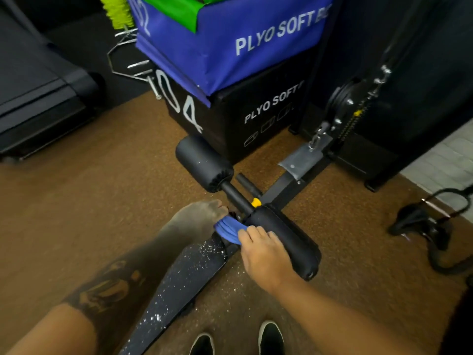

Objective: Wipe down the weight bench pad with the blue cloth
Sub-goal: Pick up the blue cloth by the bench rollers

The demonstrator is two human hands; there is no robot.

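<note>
left hand (204,216) grip curled round blue cloth (229,228) | right hand (265,252) grip pinches it at bench pad (189,272) end | foam roller (289,239) beside right hand | plyo box (256,111) beyond

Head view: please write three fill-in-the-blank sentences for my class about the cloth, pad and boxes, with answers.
The left hand and right hand both hold the ____ cloth.
The pad is speckled with ____ flecks.
The blue box sits on the lower box, which is ____.
Answers: blue; white; black.
</note>
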